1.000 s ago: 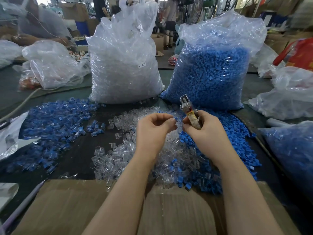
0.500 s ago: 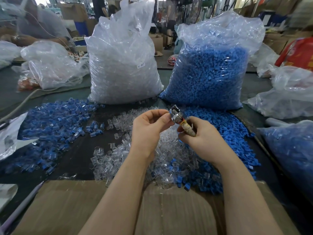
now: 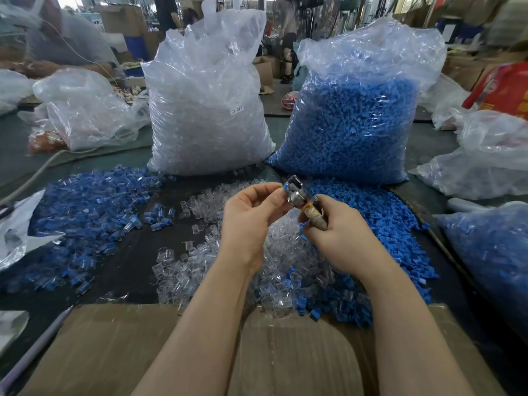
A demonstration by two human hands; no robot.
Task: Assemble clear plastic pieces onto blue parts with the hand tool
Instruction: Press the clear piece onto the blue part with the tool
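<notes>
My right hand [image 3: 340,232] grips the tape-wrapped handle of a small metal hand tool [image 3: 297,192], whose head points up and left. My left hand [image 3: 251,212] pinches a small blue part [image 3: 285,186] right at the tool's metal head. Below both hands lies a heap of loose clear plastic pieces [image 3: 200,264]. A spread of loose blue parts [image 3: 385,224] lies to the right of it. A pile of blue parts with clear pieces on them [image 3: 85,212] covers the table at the left.
Two big plastic bags stand behind the piles: one of clear pieces [image 3: 208,110], one of blue parts [image 3: 354,118]. A cardboard sheet [image 3: 114,352] lies at the near edge. More bags sit at the right [image 3: 491,247] and far left [image 3: 85,110].
The tool's head has tilted down and left toward my left hand. My left fingers have closed in on the head and now hold a blue part against it.
</notes>
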